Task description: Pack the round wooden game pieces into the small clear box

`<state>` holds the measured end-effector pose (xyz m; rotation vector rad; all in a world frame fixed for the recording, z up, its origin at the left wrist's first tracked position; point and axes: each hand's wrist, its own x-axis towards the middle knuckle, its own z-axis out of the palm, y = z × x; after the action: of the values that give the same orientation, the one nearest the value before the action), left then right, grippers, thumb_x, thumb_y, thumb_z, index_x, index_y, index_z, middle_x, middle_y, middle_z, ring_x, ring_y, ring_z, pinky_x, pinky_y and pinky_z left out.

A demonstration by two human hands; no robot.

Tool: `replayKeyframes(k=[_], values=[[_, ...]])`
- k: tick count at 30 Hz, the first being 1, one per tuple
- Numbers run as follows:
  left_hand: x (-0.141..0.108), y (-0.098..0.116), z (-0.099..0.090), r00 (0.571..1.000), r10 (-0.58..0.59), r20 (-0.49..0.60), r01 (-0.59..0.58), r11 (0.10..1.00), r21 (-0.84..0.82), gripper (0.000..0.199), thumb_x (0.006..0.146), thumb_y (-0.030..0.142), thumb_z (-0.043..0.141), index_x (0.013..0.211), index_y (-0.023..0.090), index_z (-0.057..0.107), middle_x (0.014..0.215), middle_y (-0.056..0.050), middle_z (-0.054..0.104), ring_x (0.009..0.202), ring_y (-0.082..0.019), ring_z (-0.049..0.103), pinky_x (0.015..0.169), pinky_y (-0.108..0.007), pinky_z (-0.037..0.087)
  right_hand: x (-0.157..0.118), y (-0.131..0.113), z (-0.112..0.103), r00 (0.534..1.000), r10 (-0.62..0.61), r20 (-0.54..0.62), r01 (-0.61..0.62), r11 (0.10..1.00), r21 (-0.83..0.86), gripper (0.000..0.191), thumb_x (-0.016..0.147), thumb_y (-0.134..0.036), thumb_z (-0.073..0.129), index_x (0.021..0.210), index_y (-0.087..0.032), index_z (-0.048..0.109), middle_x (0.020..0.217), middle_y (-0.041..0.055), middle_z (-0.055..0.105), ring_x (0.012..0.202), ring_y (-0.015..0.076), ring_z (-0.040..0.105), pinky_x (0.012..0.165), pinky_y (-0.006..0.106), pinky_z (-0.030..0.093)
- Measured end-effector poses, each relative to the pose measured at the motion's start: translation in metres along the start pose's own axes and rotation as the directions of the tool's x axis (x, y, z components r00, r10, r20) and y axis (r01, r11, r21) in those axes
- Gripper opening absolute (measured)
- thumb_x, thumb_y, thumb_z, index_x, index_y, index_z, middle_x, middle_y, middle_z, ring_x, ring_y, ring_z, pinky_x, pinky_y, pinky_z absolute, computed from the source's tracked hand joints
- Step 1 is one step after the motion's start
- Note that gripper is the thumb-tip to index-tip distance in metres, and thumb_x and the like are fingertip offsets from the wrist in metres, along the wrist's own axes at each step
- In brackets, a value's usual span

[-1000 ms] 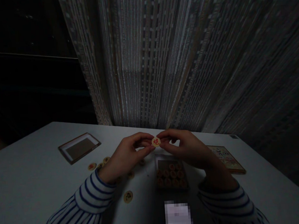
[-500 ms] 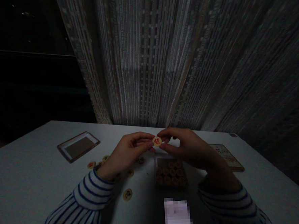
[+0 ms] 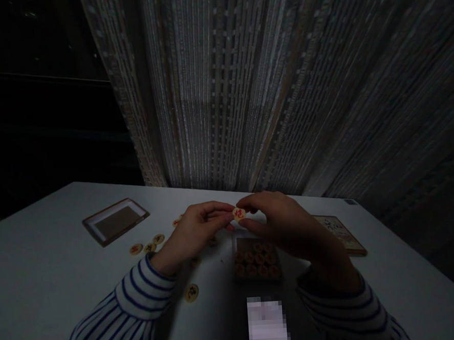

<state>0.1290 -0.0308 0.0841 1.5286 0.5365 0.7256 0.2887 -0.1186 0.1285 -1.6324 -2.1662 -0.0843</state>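
Between my two hands is a round pale xiangqi piece (image 3: 239, 214) with a red character, its face turned toward me. My left hand (image 3: 200, 232) pinches its left edge between thumb and fingers. The thumb and index finger of my right hand (image 3: 282, 220) close on its right side. Below them a box (image 3: 242, 245) holds rows of similar pieces, with bare room at its far end. Loose pieces lie on the table around my left wrist, among them a dark-marked piece (image 3: 192, 293) and a red-marked piece (image 3: 136, 249). Some are partly hidden by my left hand.
An open shallow tray or lid (image 3: 100, 238) lies at the left of the white table (image 3: 39, 243). On the right is a flat printed box lid (image 3: 344, 234), partly behind my right arm. A long curtain (image 3: 214, 88) hangs along the table's far edge. The light is dim.
My right hand has shifted slightly left and its fingers sit closer around the piece. My left hand has barely moved. The whole view has shifted a little.
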Motion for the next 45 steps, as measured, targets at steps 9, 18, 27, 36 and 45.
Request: replayKeyframes(k=[9,18,27,36,45], values=[[-0.001,-0.001,0.004,0.999,-0.007,0.041,0.004,0.998,0.069,0.022,0.073,0.025,0.062,0.091,0.013,0.066,0.089,-0.005,0.071,0.082,-0.016,0.064,0.076,-0.027,0.05,-0.002,0.002,0.0,0.999,0.02,0.037,-0.018,0.999,-0.045,0.019,0.081,-0.026,0.054,0.095,-0.016,0.062,0.088,0.0041,0.065,0.08,0.0158,0.057,0.07,0.027,0.039],[0.0,-0.006,0.005,0.999,0.003,0.053,-0.01,0.989,0.144,0.027,0.075,0.029,0.06,0.096,0.013,0.064,0.092,-0.006,0.071,0.087,-0.017,0.064,0.078,-0.027,0.049,-0.006,0.004,0.0,0.992,0.041,0.117,-0.029,0.995,-0.099,0.024,0.081,-0.026,0.051,0.1,-0.018,0.062,0.093,0.0051,0.066,0.085,0.0176,0.058,0.075,0.029,0.039],[-0.001,-0.017,0.003,0.992,0.063,0.109,-0.11,0.849,0.517,0.032,0.081,0.035,0.051,0.104,0.018,0.063,0.1,-0.006,0.068,0.091,-0.019,0.062,0.081,-0.029,0.047,-0.018,0.023,0.011,0.958,0.107,0.265,-0.039,0.968,-0.249,0.023,0.081,-0.027,0.05,0.099,-0.019,0.062,0.093,0.0058,0.067,0.084,0.0201,0.06,0.07,0.03,0.039],[-0.002,-0.023,0.0,0.981,0.058,0.183,-0.171,0.697,0.697,0.033,0.083,0.029,0.046,0.111,0.019,0.06,0.112,-0.005,0.064,0.103,-0.02,0.058,0.091,-0.031,0.042,-0.016,0.032,0.025,0.921,0.104,0.375,-0.003,0.965,-0.262,0.022,0.079,-0.026,0.052,0.098,-0.019,0.062,0.092,0.0064,0.066,0.083,0.0203,0.06,0.066,0.029,0.04],[-0.002,-0.033,-0.002,0.972,0.009,0.233,-0.194,0.581,0.79,0.037,0.081,0.023,0.046,0.115,0.018,0.057,0.113,-0.008,0.063,0.103,-0.022,0.058,0.091,-0.033,0.04,-0.015,0.045,0.044,0.896,0.092,0.435,0.008,0.975,-0.223,0.024,0.082,-0.025,0.047,0.099,-0.018,0.062,0.093,0.0076,0.067,0.085,0.0196,0.059,0.068,0.028,0.04]])
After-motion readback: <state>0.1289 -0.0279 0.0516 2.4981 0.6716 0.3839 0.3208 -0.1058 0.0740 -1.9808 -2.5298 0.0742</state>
